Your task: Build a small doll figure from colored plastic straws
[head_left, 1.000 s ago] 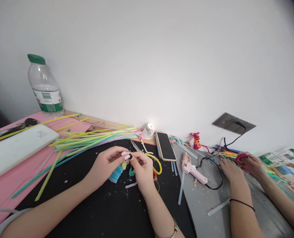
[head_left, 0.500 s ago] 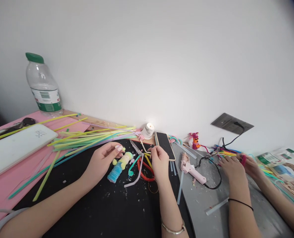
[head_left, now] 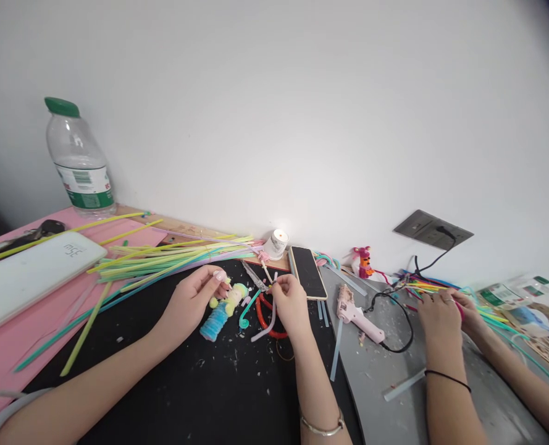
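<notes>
My left hand (head_left: 191, 301) rests on the black mat (head_left: 176, 371), fingers curled, pinching the top of a small doll (head_left: 222, 309) with a blue ribbed body and yellow head. My right hand (head_left: 289, 303) is closed in a pinch on the end of a pale lilac bent straw (head_left: 265, 326) that lies on the mat. A teal hooked straw (head_left: 246, 312), a red curved piece (head_left: 269, 318) and scissors (head_left: 254, 276) lie between my hands.
A bundle of long coloured straws (head_left: 163, 259) lies behind, with a water bottle (head_left: 77, 162), white power bank (head_left: 28, 272), lit candle (head_left: 276, 243), phone (head_left: 308, 272) and pink glue gun (head_left: 358, 315). At right, another person's hands (head_left: 441, 315) work among straws.
My hands moved apart; the doll was set down on the mat under my left hand. My right hand went right toward the phone, then came back a little onto the lilac straw.
</notes>
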Demonstrator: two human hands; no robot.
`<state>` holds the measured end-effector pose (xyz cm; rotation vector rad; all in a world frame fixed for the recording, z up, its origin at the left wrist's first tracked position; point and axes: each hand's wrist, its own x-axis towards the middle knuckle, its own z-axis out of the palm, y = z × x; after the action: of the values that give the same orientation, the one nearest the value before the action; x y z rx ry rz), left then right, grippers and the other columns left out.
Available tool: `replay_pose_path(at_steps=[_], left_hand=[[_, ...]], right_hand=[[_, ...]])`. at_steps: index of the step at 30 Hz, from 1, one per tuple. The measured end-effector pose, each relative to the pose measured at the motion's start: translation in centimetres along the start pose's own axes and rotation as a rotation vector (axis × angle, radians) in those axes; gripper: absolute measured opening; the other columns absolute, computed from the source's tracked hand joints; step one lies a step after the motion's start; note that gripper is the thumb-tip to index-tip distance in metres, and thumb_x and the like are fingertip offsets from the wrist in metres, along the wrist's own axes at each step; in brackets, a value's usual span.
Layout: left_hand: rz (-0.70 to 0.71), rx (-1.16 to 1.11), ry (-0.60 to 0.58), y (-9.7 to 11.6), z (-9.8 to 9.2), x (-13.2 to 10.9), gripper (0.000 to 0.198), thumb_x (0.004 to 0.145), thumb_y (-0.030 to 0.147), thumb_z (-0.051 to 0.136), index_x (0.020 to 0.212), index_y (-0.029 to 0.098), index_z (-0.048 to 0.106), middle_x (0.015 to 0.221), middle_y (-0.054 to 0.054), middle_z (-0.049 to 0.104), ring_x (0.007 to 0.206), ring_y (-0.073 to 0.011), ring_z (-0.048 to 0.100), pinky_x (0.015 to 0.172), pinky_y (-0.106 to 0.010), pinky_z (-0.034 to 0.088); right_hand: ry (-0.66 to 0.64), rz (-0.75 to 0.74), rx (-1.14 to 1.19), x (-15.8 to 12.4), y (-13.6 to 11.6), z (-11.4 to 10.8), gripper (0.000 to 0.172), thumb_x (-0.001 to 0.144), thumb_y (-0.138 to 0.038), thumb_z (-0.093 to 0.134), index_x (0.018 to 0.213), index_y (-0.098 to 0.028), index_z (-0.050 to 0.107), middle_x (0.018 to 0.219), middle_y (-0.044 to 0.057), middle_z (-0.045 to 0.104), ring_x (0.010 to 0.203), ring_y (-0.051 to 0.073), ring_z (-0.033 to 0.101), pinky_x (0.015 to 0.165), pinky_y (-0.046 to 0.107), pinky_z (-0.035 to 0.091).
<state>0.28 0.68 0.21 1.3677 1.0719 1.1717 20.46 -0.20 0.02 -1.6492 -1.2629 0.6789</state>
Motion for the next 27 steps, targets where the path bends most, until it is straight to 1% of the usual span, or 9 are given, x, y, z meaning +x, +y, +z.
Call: replay_pose_path(at_steps=[3, 5, 8, 10, 14, 16, 18, 21, 27], left_hand=[[0.020, 0.034, -0.013, 0.3, 0.1, 0.1, 0.027, 0.087, 0.042, 0.049, 0.075, 0.019, 0.056, 0.066, 0.000, 0.060, 0.062, -0.0159, 0.057, 0.061, -0.027, 0.047], [0.032, 0.044, -0.032, 0.5, 0.2, 0.1, 0.027, 0.087, 0.042, 0.048, 0.073, 0.020, 0.054, 0.062, 0.001, 0.058, 0.058, -0.0152, 0.055, 0.058, -0.027, 0.046], [0.041, 0.080, -0.061, 0.5, 0.3, 0.0, 0.024, 0.087, 0.039, 0.047, 0.073, 0.021, 0.054, 0.060, 0.002, 0.056, 0.056, -0.0148, 0.052, 0.057, -0.027, 0.045], [0.059, 0.118, -0.081, 0.4, 0.3, -0.1, 0.023, 0.088, 0.037, 0.046, 0.074, 0.022, 0.054, 0.060, 0.003, 0.056, 0.057, -0.0151, 0.052, 0.058, -0.027, 0.045], [0.083, 0.145, -0.131, 0.5, 0.3, -0.4, 0.024, 0.090, 0.037, 0.044, 0.073, 0.023, 0.053, 0.061, 0.002, 0.056, 0.056, -0.0159, 0.054, 0.058, -0.027, 0.044], [0.069, 0.128, -0.158, 0.6, 0.3, -0.5, 0.024, 0.090, 0.038, 0.045, 0.075, 0.022, 0.054, 0.060, 0.002, 0.056, 0.055, -0.0153, 0.053, 0.057, -0.026, 0.043], [0.049, 0.089, -0.196, 0.6, 0.4, -0.6, 0.024, 0.091, 0.039, 0.045, 0.077, 0.022, 0.054, 0.058, 0.003, 0.055, 0.054, -0.0144, 0.052, 0.057, -0.025, 0.043], [0.024, -0.008, -0.262, 0.5, 0.5, -0.8, 0.024, 0.091, 0.039, 0.045, 0.079, 0.021, 0.053, 0.057, 0.004, 0.055, 0.055, -0.0134, 0.052, 0.057, -0.024, 0.043], [-0.014, -0.099, -0.324, 0.3, 0.4, -0.9, 0.025, 0.092, 0.040, 0.043, 0.090, 0.020, 0.059, 0.063, 0.001, 0.061, 0.060, -0.0153, 0.055, 0.062, -0.027, 0.046]], right_hand=[[-0.049, 0.107, 0.359, 0.0, -0.6, -0.1, 0.011, 0.079, -0.027, 0.052, 0.085, -0.018, 0.047, 0.061, -0.001, 0.063, 0.040, 0.007, 0.038, 0.039, 0.018, 0.027], [-0.089, 0.141, 0.531, -0.2, -1.2, -0.1, 0.020, 0.078, -0.030, 0.056, 0.090, -0.020, 0.044, 0.058, -0.003, 0.062, 0.038, 0.006, 0.036, 0.036, 0.015, 0.023], [-0.138, 0.115, 0.707, -0.6, -1.9, 0.1, 0.032, 0.076, -0.028, 0.062, 0.097, -0.023, 0.039, 0.061, -0.005, 0.061, 0.038, 0.006, 0.039, 0.034, 0.014, 0.026], [-0.169, 0.078, 0.777, -0.9, -2.1, 0.2, 0.034, 0.076, -0.026, 0.062, 0.100, -0.026, 0.038, 0.063, -0.007, 0.061, 0.038, 0.006, 0.039, 0.034, 0.015, 0.029], [-0.258, 0.065, 0.821, -1.1, -2.4, 0.3, 0.019, 0.078, -0.029, 0.062, 0.093, -0.021, 0.054, 0.068, -0.004, 0.058, 0.042, 0.006, 0.042, 0.037, 0.017, 0.034], [-0.262, 0.087, 0.829, -1.1, -2.4, 0.4, 0.019, 0.076, -0.030, 0.064, 0.091, -0.018, 0.061, 0.071, -0.002, 0.057, 0.047, 0.006, 0.045, 0.040, 0.018, 0.038], [-0.240, 0.084, 0.825, -1.0, -2.3, 0.5, 0.026, 0.072, -0.028, 0.069, 0.096, -0.019, 0.063, 0.075, -0.002, 0.056, 0.050, 0.006, 0.046, 0.043, 0.019, 0.040], [-0.203, 0.058, 0.790, -0.9, -2.0, 0.7, 0.037, 0.065, -0.023, 0.073, 0.100, -0.020, 0.062, 0.078, -0.003, 0.054, 0.046, 0.004, 0.041, 0.039, 0.018, 0.034], [-0.022, 0.063, 0.727, -0.4, -1.4, 0.6, 0.030, 0.066, -0.022, 0.070, 0.095, -0.017, 0.062, 0.070, -0.005, 0.052, 0.045, 0.003, 0.042, 0.042, 0.017, 0.037]])
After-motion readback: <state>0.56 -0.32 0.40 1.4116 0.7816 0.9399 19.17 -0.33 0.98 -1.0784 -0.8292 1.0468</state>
